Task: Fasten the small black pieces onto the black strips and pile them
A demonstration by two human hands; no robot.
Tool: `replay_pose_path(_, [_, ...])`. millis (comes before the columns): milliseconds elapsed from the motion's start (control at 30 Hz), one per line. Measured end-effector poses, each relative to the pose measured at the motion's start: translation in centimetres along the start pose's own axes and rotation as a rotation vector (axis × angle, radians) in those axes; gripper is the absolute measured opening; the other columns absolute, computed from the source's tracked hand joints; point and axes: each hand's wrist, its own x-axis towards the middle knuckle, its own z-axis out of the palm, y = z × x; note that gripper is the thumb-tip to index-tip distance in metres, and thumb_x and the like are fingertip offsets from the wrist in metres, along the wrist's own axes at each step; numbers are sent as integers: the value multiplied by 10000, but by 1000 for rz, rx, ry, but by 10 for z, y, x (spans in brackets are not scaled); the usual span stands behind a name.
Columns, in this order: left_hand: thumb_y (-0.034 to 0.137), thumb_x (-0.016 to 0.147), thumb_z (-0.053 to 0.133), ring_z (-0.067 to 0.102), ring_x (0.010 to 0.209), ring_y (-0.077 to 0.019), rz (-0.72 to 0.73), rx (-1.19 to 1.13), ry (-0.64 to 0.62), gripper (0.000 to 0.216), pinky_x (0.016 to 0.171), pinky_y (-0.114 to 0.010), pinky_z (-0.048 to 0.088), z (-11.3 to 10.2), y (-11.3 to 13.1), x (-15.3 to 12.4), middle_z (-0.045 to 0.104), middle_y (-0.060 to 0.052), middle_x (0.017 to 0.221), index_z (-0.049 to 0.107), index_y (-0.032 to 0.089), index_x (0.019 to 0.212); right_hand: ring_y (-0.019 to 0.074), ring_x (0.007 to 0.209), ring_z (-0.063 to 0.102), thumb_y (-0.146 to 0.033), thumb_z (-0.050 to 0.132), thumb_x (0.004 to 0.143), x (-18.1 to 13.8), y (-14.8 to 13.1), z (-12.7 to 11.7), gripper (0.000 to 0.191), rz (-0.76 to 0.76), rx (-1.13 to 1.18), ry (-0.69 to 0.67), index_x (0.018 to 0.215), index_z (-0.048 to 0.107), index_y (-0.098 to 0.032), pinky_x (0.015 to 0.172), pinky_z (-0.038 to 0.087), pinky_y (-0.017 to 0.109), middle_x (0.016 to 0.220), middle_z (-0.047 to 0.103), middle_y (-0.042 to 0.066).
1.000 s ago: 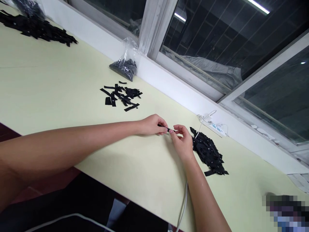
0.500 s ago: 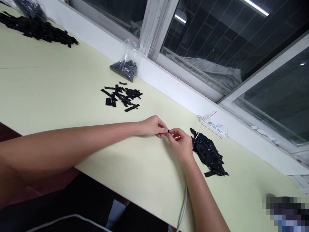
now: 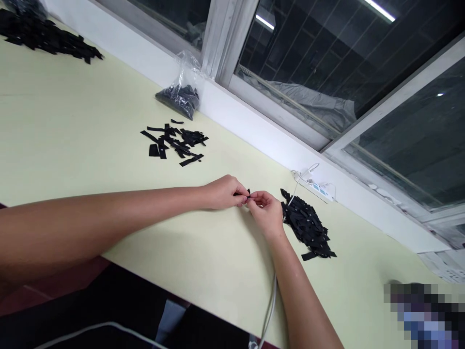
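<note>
My left hand (image 3: 225,192) and my right hand (image 3: 267,212) meet above the pale table (image 3: 181,252), fingertips nearly touching. Both are closed in a pinch on a small black strip (image 3: 249,192), whose tip pokes up between the fingers; most of it is hidden. Just right of my right hand lies a dense pile of black strips (image 3: 308,228) with small light spots on them. Farther off, beyond my left hand, a looser scatter of black strips (image 3: 174,140) is spread on the tabletop.
A clear plastic bag (image 3: 179,94) with dark pieces stands against the white ledge. Another heap of black strips (image 3: 43,36) lies far left. A power strip (image 3: 316,186) sits behind the right pile. A white cable (image 3: 271,305) runs beside my right forearm. Windows rise behind.
The black strip's tip now shows above my fingertips, where only a tiny dark bit showed before. The whole view has shifted slightly; both hands stay together.
</note>
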Motion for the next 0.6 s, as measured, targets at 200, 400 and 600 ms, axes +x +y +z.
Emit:
replay_pose_path(200, [164,814,514,444,543,-92,110,160,14,216,544,-244,303,0,4,-2,605,24,598,689,164,688,166,646,677,-243,713,622,0,-3,3,197,147,234,-24,800,671,-171,650,570,291,725,714,26])
replay_pose_path(400, [118,812,503,456,543,-102,175,263,10,225,551,-249,305,3,8,-3,626,7,622,687,170,694,159,639,683,-190,681,609,0,-1,8,185,186,287,-8,789,644,-178,670,570,286,691,696,4])
replay_pose_path(600, [83,792,494,461,532,-110,165,302,22,226,541,-256,305,5,9,-3,614,0,602,648,167,649,166,681,684,-192,655,621,0,7,10,203,121,277,-32,824,643,-183,699,577,306,736,697,7])
